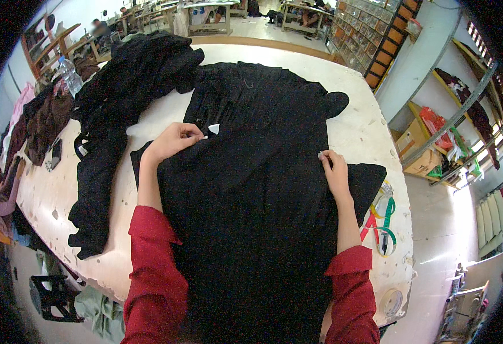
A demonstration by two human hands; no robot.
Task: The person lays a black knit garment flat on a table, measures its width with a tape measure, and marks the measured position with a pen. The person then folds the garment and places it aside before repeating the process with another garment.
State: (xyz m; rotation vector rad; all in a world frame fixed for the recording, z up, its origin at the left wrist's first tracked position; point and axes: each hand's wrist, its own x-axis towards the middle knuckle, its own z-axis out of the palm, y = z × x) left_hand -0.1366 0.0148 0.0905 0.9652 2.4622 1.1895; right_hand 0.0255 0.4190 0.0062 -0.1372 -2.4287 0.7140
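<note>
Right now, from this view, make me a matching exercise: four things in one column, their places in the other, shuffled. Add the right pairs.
Things
1. Left hand
2. Right hand
3. Clear bottle
4. Tape roll

Places
A. near right corner of the table
B. at the right edge of the black garment
C. far left, beside dark clothes
D. beside the small white piece

Pairs: 1-D; 2-B; 3-C; 4-A

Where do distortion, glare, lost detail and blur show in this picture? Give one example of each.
Head view: the table's edges bow; glare whitens the floor at right; the black cloth in the middle is so dark that many folds are hard to see; a blurred patch hides part of a distant person at upper left.
</note>
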